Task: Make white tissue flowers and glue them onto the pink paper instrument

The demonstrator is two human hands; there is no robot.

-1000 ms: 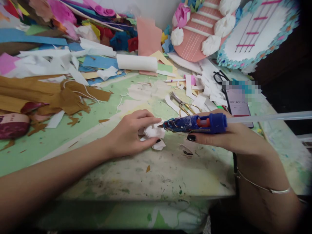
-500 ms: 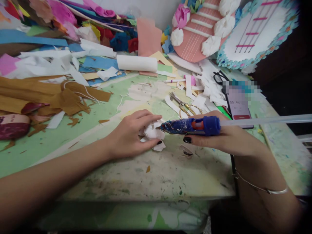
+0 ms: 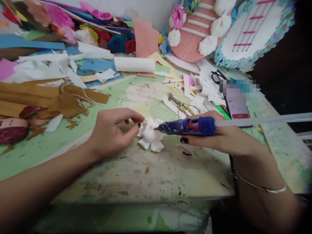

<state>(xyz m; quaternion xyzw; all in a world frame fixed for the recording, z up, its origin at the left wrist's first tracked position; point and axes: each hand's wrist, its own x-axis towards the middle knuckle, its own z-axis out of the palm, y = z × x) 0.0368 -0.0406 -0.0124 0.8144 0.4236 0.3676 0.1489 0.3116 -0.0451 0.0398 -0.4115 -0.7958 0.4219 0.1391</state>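
A white paper flower (image 3: 150, 134) with spread petals lies on the table in front of me. My left hand (image 3: 110, 131) is at its left side, thumb and index finger brought close together at a petal's edge. The other fingers of that hand curl underneath, partly hidden. My right hand (image 3: 214, 138) grips a blue hot glue gun (image 3: 185, 126), its nozzle pointing left and touching or just over the flower's right side. A long clear glue stick (image 3: 263, 119) sticks out from the gun's back end.
Gold-handled scissors (image 3: 181, 103) lie beyond the right hand, near white paper scraps (image 3: 204, 81) and a phone (image 3: 237, 104). A white paper roll (image 3: 134, 64) lies at the back. Brown crepe paper (image 3: 46, 97) covers the left. Decorated guitar shapes (image 3: 195, 35) lean at the back right.
My left hand has drawn back leftward from around the flower, so its petals now show spread out. The glue gun keeps its place by the flower in my right hand.
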